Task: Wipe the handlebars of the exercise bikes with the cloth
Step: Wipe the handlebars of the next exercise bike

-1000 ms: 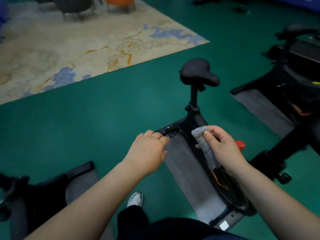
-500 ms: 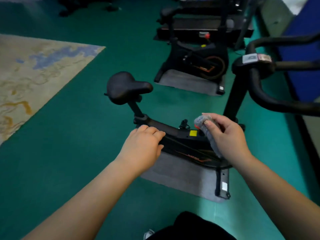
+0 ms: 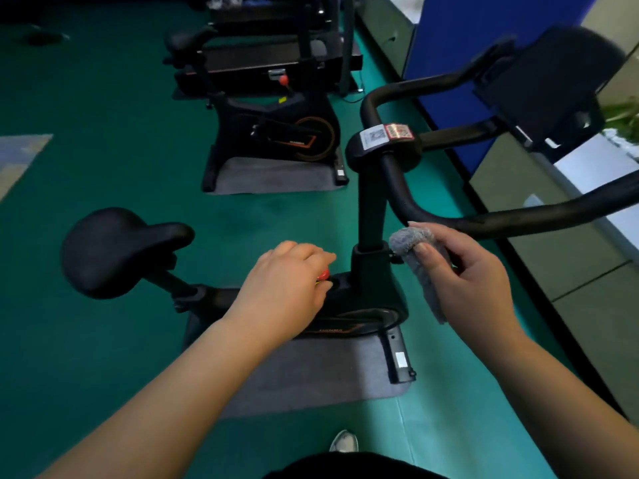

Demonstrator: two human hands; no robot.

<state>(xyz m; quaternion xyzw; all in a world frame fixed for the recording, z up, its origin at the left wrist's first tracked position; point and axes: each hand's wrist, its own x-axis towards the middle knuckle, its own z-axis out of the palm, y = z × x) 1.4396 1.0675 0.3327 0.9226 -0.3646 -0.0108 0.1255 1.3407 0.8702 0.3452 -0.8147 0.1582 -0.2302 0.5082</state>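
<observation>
Handlebars (image 3: 484, 224) on the nearest exercise bike (image 3: 371, 288) are sweeping out from the upright post toward the right, with the near black bar running just above and beside the right hand (image 3: 473, 278). That hand is pinching a grey cloth (image 3: 420, 261) between thumb and curled fingers, the bunched top poking up close under the bar while the loose tail is hanging down past the palm. Whether fabric is already touching the bar is hard to tell. The left hand (image 3: 287, 295) is hovering over the frame with fingers loosely curled and holding nothing, its tips seemingly near a small red knob (image 3: 324, 274).

Risks I am judging from here: only a small wad is showing, so a swipe may be missing the bar's underside; the dangling tail may be snagging on the post clamp; the light pinch may be letting the cloth slip; and the far bar (image 3: 425, 86) and second bike (image 3: 276, 133) may be getting skipped.
</observation>
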